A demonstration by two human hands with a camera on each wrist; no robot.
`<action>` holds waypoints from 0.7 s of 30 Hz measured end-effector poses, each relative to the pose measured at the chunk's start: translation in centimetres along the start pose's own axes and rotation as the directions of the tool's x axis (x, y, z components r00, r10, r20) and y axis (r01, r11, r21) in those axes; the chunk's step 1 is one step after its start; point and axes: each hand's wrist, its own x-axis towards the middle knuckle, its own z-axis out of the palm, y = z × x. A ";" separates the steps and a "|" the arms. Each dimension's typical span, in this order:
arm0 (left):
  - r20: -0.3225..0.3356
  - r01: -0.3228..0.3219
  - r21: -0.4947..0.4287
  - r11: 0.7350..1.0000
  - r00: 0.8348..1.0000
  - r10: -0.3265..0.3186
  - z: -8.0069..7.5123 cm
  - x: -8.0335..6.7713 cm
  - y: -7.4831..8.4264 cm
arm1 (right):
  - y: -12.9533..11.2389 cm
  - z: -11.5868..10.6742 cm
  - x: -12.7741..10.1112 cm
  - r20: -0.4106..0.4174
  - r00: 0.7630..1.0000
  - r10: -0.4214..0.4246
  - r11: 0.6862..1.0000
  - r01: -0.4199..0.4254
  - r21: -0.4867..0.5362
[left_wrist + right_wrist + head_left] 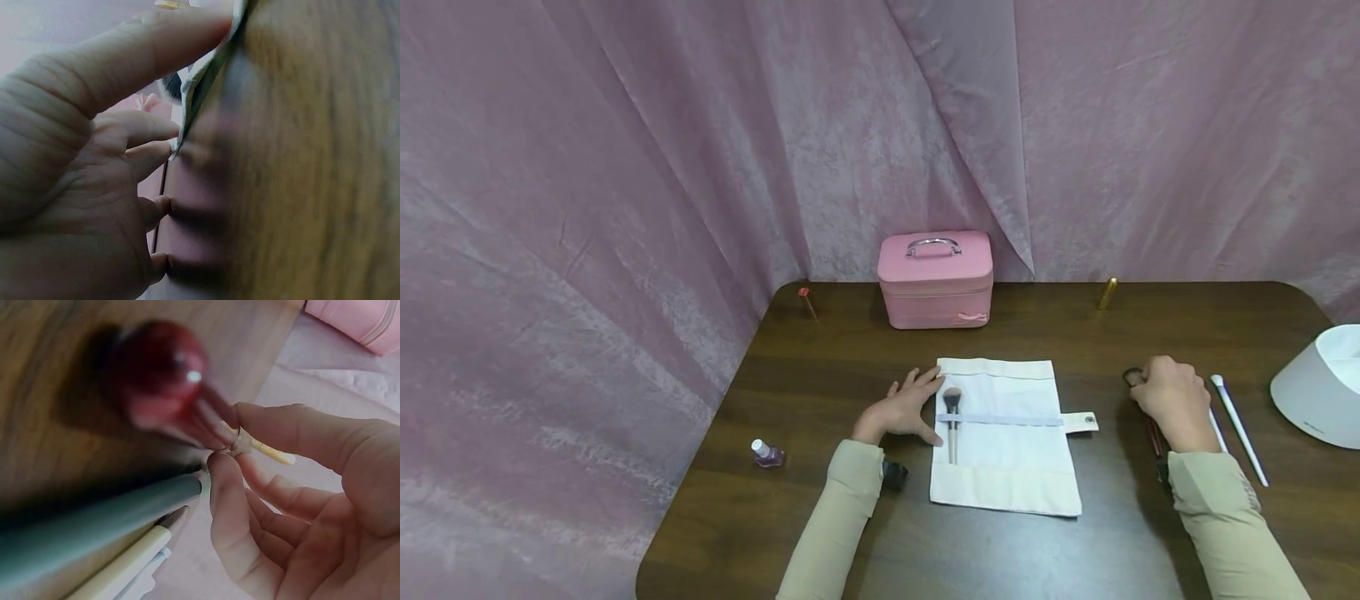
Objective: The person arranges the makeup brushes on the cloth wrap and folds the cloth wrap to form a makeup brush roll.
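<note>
Light pinch, steady cloth

The left hand (906, 408) lay fingers wide at the left edge of the white cloth (1015, 487); well right of it, the right hand (1172, 404) pinched a red-handled brush (156, 381), though blur hid exactly where. A light grip, clear of the white brush (1242, 432), suited this best.

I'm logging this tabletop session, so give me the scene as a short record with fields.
Left hand: touching the left edge of the cloth roll
Right hand: pinching a red-handled brush
On the roll: one dark-bristled brush, near its left edge
Behind the roll: pink case
Beyond right hand, rightward: white brush
</note>
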 end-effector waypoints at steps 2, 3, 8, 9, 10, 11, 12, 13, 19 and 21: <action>-0.001 0.001 -0.003 1.000 1.000 -0.001 0.0 0.0 -0.1 | -0.1 0.0 0.0 0.019 1.000 0.002 1.000 -0.002 -0.007; -0.001 -0.001 -0.004 1.000 1.000 0.001 0.0 -0.1 -0.1 | -0.1 0.0 0.0 0.027 1.000 0.000 1.000 0.000 -0.012; -0.002 -0.008 -0.005 1.000 1.000 0.008 -0.1 0.0 -0.1 | -0.4 -0.3 0.0 0.059 0.998 -0.014 1.000 0.016 -0.027; -0.001 -0.007 -0.005 1.000 1.000 0.007 -0.1 0.0 0.0 | -0.4 -0.4 0.0 0.060 0.998 -0.020 0.999 0.022 -0.029; -0.001 -0.008 -0.007 1.000 1.000 0.008 -0.2 0.0 0.0 | -0.5 -0.4 0.0 0.060 0.998 -0.023 0.999 0.024 -0.029; -0.001 -0.007 -0.010 1.000 1.000 0.007 -0.2 0.0 0.0 | -0.5 -0.5 0.0 0.061 0.998 -0.024 0.999 0.025 -0.027; -0.003 -0.006 -0.012 1.000 1.000 0.006 -0.2 0.0 0.0 | -0.6 -0.6 0.0 0.059 0.998 -0.026 0.999 0.027 -0.024; -0.005 -0.006 -0.011 1.000 1.000 0.006 -0.2 0.0 0.0 | -0.7 -0.6 0.0 0.060 0.998 -0.025 0.999 0.026 -0.018; -0.003 -0.001 0.000 1.000 1.000 0.001 -0.1 0.0 -0.1 | -1.0 -0.7 0.3 0.044 0.999 -0.031 0.999 0.030 0.030; -0.002 -0.002 -0.006 1.000 1.000 0.002 -0.2 0.0 -0.1 | -1.2 -0.7 0.4 0.024 0.999 -0.045 0.998 0.043 0.049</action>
